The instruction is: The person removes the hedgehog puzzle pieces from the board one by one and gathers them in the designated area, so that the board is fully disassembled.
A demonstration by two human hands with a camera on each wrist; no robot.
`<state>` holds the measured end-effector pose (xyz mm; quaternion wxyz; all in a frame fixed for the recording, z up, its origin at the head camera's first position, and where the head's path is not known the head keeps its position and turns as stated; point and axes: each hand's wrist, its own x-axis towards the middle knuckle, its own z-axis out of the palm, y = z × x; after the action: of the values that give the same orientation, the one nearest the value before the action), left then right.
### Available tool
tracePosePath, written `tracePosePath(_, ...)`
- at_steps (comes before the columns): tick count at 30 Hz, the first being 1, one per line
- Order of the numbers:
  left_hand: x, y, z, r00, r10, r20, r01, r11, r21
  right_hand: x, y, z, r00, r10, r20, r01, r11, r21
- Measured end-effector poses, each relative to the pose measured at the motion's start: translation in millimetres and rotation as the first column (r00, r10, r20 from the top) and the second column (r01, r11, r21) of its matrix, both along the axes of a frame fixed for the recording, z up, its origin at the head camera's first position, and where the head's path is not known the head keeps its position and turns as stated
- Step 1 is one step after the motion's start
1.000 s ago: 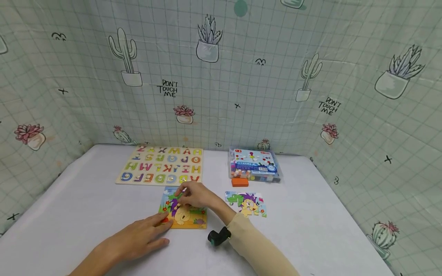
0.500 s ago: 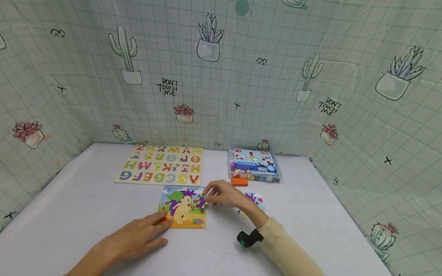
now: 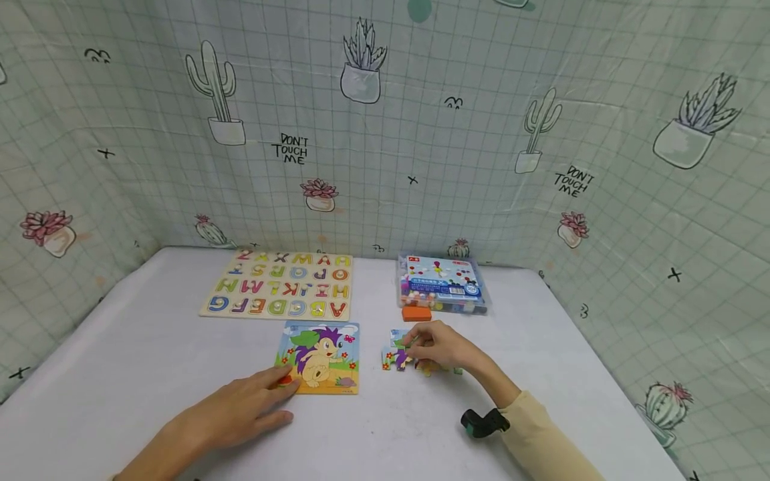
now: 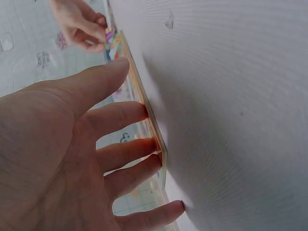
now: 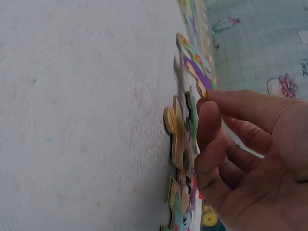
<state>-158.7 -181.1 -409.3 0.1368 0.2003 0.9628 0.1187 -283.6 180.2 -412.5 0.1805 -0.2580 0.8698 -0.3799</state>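
Note:
My left hand (image 3: 240, 407) lies at the lower left of a square puzzle board (image 3: 343, 347) with a hedgehog picture, its fingertips touching the board. In the left wrist view those fingers (image 4: 122, 149) are spread along the board's edge. My right hand (image 3: 445, 344) pinches a jigsaw piece (image 5: 197, 70) with purple, green and red-flower print between thumb and forefinger. That piece hangs tilted at the left side of a group of joined jigsaw pieces (image 5: 178, 137) on the table. In the head view the right hand covers much of that group.
A wooden alphabet board (image 3: 277, 287) lies behind the puzzle board. At the back right stands a clear plastic case (image 3: 445, 284) with a blue label, an orange block (image 3: 417, 314) in front of it. A patterned cloth (image 3: 385, 133) walls the white table's (image 3: 373, 441) back and sides.
My right hand has moved right from over the puzzle board to the group of jigsaw pieces, carrying the jigsaw piece. The left hand has stayed on the board.

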Motion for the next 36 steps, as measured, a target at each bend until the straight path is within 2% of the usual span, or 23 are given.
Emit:
tracePosePath(10,-0.6,-0.6,0.7,1.0,-0.003,-0.004,0.003,1.0,0.001,-0.8,10.3,-3.7,1.0,-0.015,0.017,0.015,1.0,-0.013)
tracePosePath(23,-1.5,2.0,1.9,1.0,-0.001,-0.006,0.001,1.0,-0.003,0.9,9.7,-1.0,1.0,-0.025,-0.015,0.025,1.0,0.003)
tracePosePath(28,-1.9,5.5,4.1,1.0,0.002,-0.006,-0.002,1.0,0.016,5.2,-0.8,-0.4,0.999,0.008,-0.049,-0.007,1.0,0.019)
tracePosePath(32,-2.0,9.5,4.8,0.999,-0.005,-0.032,0.006,0.999,0.037,10.2,-16.6,-0.8,0.999,0.029,-0.045,-0.027,0.999,0.04)
tracePosePath(36,-2.0,15.2,3.8,0.997,-0.008,-0.077,0.009,1.0,0.009,13.7,-35.3,-2.5,0.999,0.039,-0.025,-0.038,0.998,0.044)
